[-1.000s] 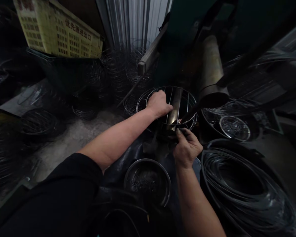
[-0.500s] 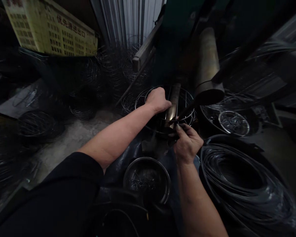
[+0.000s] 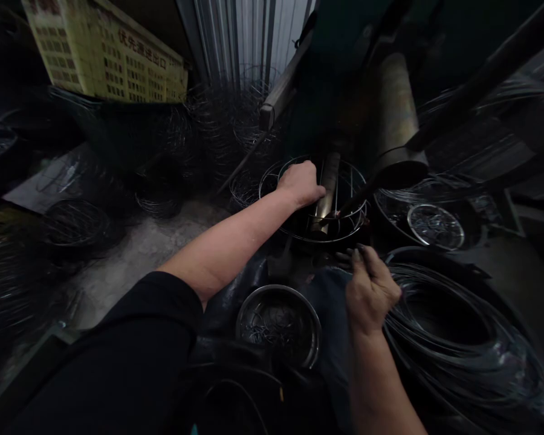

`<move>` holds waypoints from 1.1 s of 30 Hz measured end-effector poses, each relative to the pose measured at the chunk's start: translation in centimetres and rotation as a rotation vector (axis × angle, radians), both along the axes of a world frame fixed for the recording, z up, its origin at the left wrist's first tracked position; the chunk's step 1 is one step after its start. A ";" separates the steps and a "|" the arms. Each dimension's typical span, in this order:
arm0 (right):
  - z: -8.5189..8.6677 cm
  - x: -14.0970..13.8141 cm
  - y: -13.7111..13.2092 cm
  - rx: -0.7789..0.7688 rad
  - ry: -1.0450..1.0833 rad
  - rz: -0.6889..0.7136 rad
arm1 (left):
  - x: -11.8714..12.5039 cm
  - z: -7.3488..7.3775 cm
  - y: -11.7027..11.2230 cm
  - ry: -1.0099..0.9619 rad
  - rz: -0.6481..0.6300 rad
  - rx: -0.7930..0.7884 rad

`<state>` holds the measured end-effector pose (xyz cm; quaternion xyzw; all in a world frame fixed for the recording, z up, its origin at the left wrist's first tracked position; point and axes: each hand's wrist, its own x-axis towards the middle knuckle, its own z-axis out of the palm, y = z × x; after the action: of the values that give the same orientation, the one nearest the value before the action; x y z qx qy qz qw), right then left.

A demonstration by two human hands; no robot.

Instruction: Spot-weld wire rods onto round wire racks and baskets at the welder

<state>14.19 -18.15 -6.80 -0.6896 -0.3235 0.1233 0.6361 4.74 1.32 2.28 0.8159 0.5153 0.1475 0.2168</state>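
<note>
A round wire frame (image 3: 360,225) of thin metal rings and cross rods sits around the lower metal cylinder (image 3: 329,184) of a machine. My left hand (image 3: 301,184) is closed on the far left part of this frame; its fingertips are hidden behind the hand. Nearer to me and to the right, my right hand (image 3: 372,287) is apart from the frame, its fingers pressed together. Whatever they may hold is too dark to make out. Below the hands, a round metal bowl (image 3: 316,329) contains small pieces of wire.
A thicker upper cylinder (image 3: 396,109) overhangs at right with a dark bar (image 3: 471,90). Coiled wire (image 3: 494,374) fills a tub beside my right arm. Behind it stands a metal dish (image 3: 435,226). A yellow crate (image 3: 113,54) and stacked wire rings (image 3: 213,121) are at left.
My right hand has drawn back from the frame's near edge, toward me and to the right. My left hand keeps its hold on the frame. The whole view has shifted slightly.
</note>
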 end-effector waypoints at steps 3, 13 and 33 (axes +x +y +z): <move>0.2 -0.9 -0.2 0.072 0.118 0.040 | 0.1 -0.1 0.0 -0.008 -0.002 0.024; 2.5 -3.0 4.7 -0.090 -0.063 0.147 | 0.0 1.0 -1.2 0.010 0.041 0.034; -0.9 -2.8 4.9 0.134 -0.004 -0.090 | 1.7 0.7 -1.9 -0.042 0.061 -0.012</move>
<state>11.43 -13.22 -7.67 -0.6596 -0.3010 0.0714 0.6850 6.47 -0.56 2.95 0.7953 0.5361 0.1678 0.2278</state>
